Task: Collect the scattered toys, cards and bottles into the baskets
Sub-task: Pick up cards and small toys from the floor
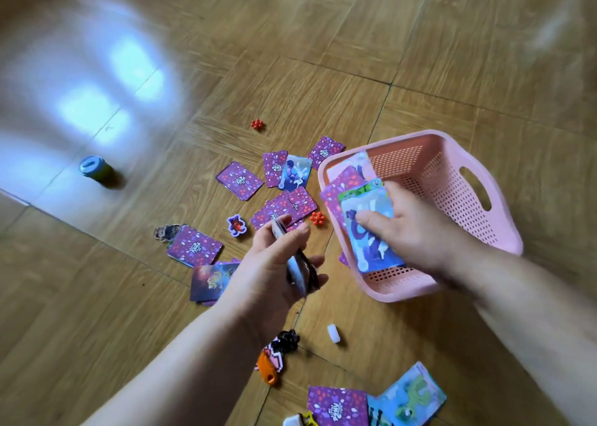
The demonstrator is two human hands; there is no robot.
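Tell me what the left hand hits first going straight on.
Probably the red bead cluster on the floor, then the pink basket rim just behind it; the left hand's height above the floor is unclear.

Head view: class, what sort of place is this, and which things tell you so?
Probably a room at home, seen from just above the floor: a wood-pattern floor, picture cards scattered over it, and a pink basket for tidying them.

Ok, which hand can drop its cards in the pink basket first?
Probably the right hand: its fanned cards lie over the pink basket. The left hand holds its stack outside, above the floor.
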